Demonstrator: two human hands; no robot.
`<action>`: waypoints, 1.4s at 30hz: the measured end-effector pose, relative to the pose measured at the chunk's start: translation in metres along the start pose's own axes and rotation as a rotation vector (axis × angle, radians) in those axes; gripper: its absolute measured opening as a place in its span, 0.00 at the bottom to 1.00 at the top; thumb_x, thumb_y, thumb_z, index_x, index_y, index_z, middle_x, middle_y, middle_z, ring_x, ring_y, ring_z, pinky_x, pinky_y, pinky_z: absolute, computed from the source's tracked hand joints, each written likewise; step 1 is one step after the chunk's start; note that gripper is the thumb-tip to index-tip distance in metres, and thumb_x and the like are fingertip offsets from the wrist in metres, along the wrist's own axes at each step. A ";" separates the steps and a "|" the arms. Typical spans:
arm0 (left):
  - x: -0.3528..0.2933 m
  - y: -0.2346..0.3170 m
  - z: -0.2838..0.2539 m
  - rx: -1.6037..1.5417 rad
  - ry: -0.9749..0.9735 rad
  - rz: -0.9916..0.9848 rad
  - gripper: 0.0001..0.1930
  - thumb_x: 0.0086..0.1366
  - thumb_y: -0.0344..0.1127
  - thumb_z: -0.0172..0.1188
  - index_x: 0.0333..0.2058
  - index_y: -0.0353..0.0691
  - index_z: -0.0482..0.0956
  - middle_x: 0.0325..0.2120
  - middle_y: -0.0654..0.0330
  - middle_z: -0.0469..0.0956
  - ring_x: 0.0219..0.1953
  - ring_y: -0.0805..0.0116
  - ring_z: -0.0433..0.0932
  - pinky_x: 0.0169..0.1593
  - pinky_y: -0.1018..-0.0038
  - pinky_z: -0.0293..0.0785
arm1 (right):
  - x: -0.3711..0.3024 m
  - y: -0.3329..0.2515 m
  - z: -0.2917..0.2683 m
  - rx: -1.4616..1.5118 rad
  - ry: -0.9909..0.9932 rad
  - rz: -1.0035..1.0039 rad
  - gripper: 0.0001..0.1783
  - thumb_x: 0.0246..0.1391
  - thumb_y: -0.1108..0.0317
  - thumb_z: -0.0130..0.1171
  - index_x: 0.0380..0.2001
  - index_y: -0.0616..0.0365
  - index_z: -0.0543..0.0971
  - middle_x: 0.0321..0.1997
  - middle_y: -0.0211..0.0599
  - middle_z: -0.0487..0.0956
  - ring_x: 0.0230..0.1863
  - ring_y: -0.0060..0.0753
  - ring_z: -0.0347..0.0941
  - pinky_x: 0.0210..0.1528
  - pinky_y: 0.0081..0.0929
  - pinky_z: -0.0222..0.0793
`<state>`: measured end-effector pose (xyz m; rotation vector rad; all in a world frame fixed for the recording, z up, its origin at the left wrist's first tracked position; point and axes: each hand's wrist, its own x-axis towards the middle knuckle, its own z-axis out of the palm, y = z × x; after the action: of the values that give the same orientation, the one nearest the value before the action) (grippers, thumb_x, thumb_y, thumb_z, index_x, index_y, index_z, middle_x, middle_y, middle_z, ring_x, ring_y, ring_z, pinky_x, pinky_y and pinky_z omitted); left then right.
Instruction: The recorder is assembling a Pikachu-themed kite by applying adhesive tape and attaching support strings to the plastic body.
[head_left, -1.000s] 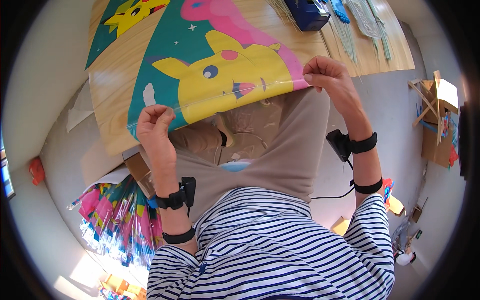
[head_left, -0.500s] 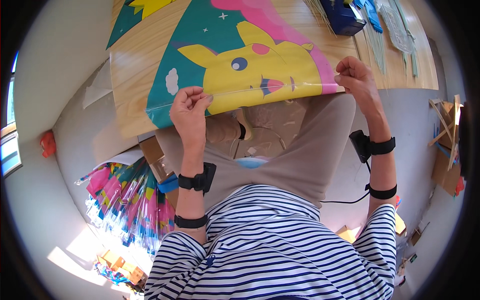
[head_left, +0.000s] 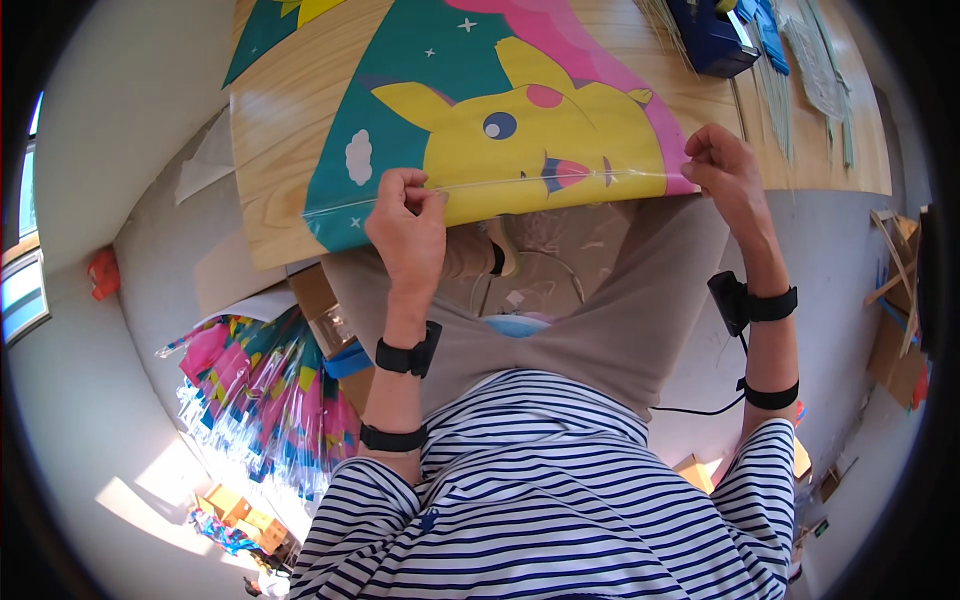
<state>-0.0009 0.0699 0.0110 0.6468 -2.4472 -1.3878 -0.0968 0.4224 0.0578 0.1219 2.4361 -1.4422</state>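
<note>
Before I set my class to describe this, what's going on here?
A person is working on a printed sheet spread on a wooden table. The left hand is over its near part, the right hand at its pink edge. A thin, shiny strip runs across the sheet between them; whether they grip it is hard to tell.

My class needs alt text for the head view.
A person's bare left hand and right hand are at the near edge of a glossy teal, yellow and pink printed sheet on a pale wooden table. A dark blue box stands beyond, to the right.
</note>
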 end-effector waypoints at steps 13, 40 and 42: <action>0.006 0.000 0.013 0.168 0.029 0.203 0.11 0.53 0.21 0.62 0.36 0.39 0.76 0.20 0.58 0.77 0.25 0.55 0.78 0.31 0.63 0.71 | 0.003 0.002 -0.001 0.032 0.009 0.031 0.09 0.49 0.81 0.62 0.34 0.61 0.77 0.27 0.24 0.73 0.28 0.14 0.67 0.27 0.16 0.61; -0.001 0.002 -0.012 0.335 -0.006 0.260 0.11 0.56 0.23 0.63 0.39 0.40 0.79 0.32 0.59 0.80 0.37 0.57 0.78 0.47 0.60 0.69 | 0.004 0.002 0.004 0.008 0.001 0.038 0.09 0.48 0.81 0.62 0.34 0.62 0.77 0.27 0.24 0.73 0.28 0.14 0.67 0.27 0.17 0.62; -0.013 0.004 -0.012 0.383 -0.043 0.393 0.12 0.57 0.26 0.65 0.41 0.39 0.79 0.38 0.57 0.80 0.43 0.57 0.78 0.52 0.59 0.68 | 0.004 0.002 0.004 0.004 0.002 0.039 0.09 0.49 0.81 0.62 0.34 0.62 0.77 0.27 0.24 0.73 0.28 0.14 0.67 0.27 0.17 0.62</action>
<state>0.0141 0.0688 0.0212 0.1850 -2.7083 -0.8019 -0.0992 0.4196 0.0535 0.1710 2.4181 -1.4314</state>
